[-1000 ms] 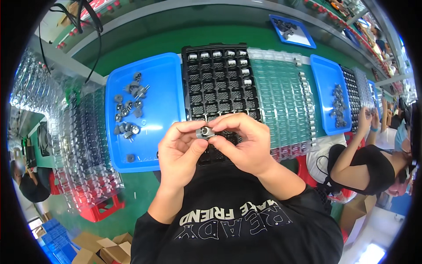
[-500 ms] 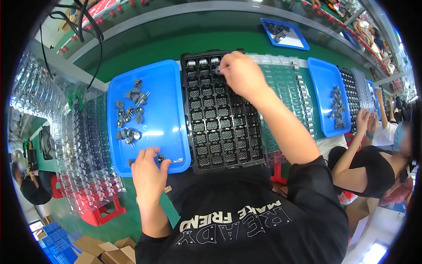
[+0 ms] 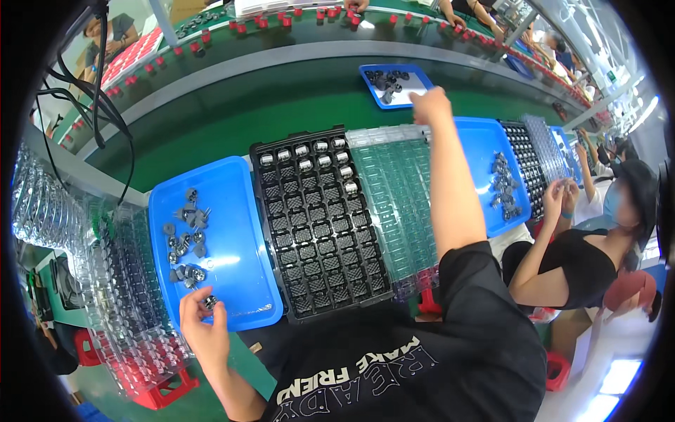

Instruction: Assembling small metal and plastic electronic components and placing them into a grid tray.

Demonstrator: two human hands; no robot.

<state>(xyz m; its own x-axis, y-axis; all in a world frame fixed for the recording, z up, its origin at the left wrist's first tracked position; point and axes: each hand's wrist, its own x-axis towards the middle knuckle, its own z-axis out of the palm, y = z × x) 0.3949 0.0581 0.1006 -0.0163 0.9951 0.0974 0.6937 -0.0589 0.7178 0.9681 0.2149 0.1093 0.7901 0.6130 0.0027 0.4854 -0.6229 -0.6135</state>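
In my left hand (image 3: 204, 327), between thumb and fingers, is a small silver-and-grey cylindrical part (image 3: 210, 302); the hand is at the near edge of a large blue tray (image 3: 239, 267). Loose grey parts (image 3: 191, 216) with thin shafts or pins lie along that tray's left side. My right hand (image 3: 432, 107) is stretched far forward beside the near right corner of a small blue tray (image 3: 385, 105) of dark parts. Its fingers are curled, and what they hold cannot be made out. Between my arms lies a black compartment tray (image 3: 314, 247), with silver parts (image 3: 302, 150) in several far and right-hand pockets.
Clear plastic trays (image 3: 394, 190) sit right of the black tray, and tall clear tray stacks (image 3: 133, 260) stand at left. Farther right is another blue tray (image 3: 485, 211) by a seated co-worker (image 3: 562, 246). Black cables (image 3: 91, 105) hang upper left. A rail (image 3: 309, 53) crosses beyond.
My right hand has left the black tray's far row and reached forward and right to the small blue tray. The view has shifted, uncovering more filled pockets. My left hand stays at the large tray's near edge.
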